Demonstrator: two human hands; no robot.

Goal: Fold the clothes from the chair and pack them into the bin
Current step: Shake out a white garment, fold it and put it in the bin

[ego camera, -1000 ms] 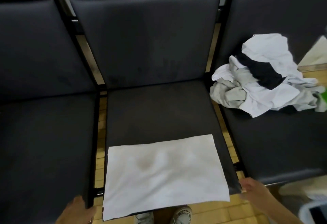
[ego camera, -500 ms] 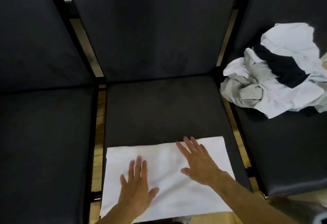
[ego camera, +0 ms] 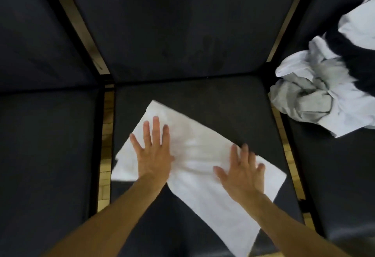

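White folded garment (ego camera: 194,155) lies skewed on the middle chair seat (ego camera: 213,104), long axis running roughly 10 to 4 o'clock, its near end hanging past the seat's front edge. Left hand (ego camera: 154,155) flat on the cloth's 9 o'clock part, fingers straight and spread, gripping nothing, just pressing down. Right hand (ego camera: 243,173) flat toward the 3 o'clock part, fingers also straight and splayed, slightly blurred, holding nothing. Palms down likely because flat pressure lets the cloth be smoothed or turned on the seat without undoing the fold; dark seat serves as the folding surface. Pile of unfolded clothes (ego camera: 324,86), white, grey and black, sits on the neighbouring seat (ego camera: 334,175) at 2 o'clock, well apart, probably kept aside so the work area stays free. Bin not in view. Judging by the pile, task is early; next likely another fold.
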